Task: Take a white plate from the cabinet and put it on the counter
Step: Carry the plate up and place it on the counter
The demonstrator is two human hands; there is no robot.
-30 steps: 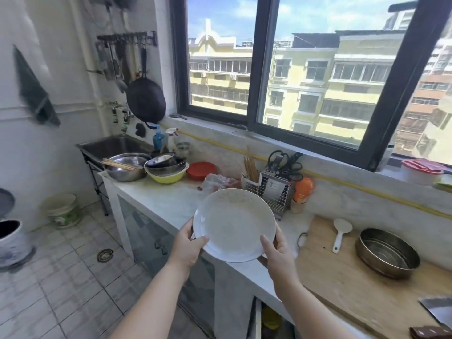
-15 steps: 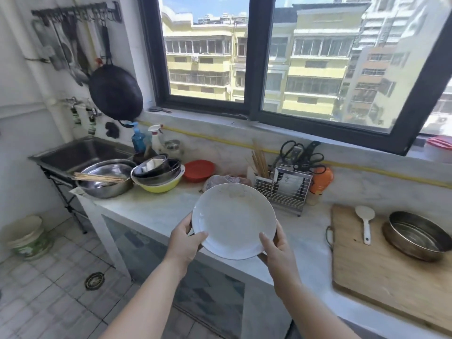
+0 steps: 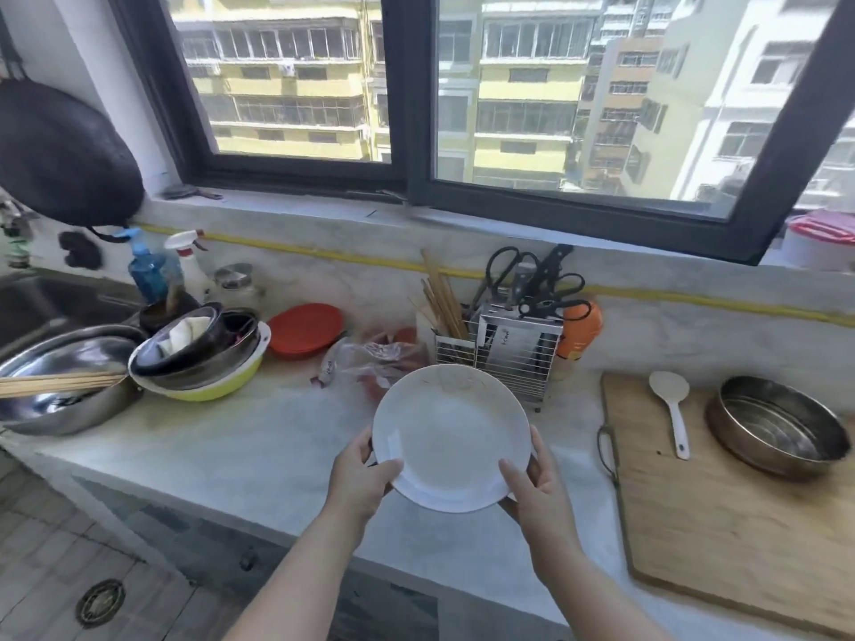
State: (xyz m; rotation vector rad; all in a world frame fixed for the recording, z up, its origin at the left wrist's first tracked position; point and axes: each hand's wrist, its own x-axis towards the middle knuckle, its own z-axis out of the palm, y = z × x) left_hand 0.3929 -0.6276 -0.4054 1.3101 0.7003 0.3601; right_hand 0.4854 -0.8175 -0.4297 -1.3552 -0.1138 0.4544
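A round white plate [image 3: 451,437] hangs tilted toward me just above the pale marble counter [image 3: 259,451], in front of the wire utensil rack. My left hand [image 3: 358,483] grips its lower left rim, thumb on top. My right hand [image 3: 536,492] grips the lower right rim the same way. The plate has faint marks near its far rim. The cabinet below the counter shows only as a dark front [image 3: 222,548] at the bottom.
Stacked metal bowls in a yellow bowl [image 3: 199,358] and a large steel basin [image 3: 65,386] crowd the left. A red lid [image 3: 305,328], plastic bag [image 3: 370,360] and utensil rack [image 3: 513,349] stand behind the plate. A wooden board [image 3: 740,515] with spoon and steel pan lies right.
My view has swung right and closer to the counter. The plate, held in both hands, has moved forward over the counter and lower toward its surface.
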